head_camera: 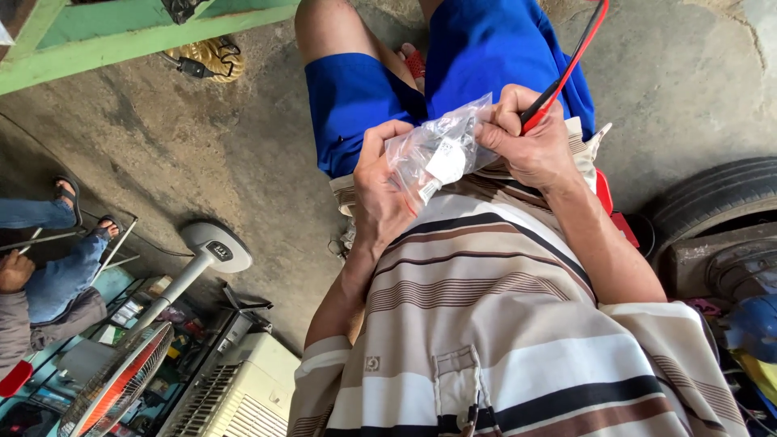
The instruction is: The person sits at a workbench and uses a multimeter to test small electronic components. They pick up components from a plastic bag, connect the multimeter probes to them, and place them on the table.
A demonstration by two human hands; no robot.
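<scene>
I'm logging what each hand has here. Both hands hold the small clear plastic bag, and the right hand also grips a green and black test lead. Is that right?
Not quite: the lead in the right hand is red and black, not green, as the head view shows. Both hands, the left hand too, do hold the small clear plastic bag.

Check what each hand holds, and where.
Left hand pinches the clear plastic bag at its left edge; right hand grips its right edge plus red and black test probes.

Bare grey concrete floor, green wooden bench edge, pedestal fan, white slatted appliance, car tyre, daylight throughout.
</scene>
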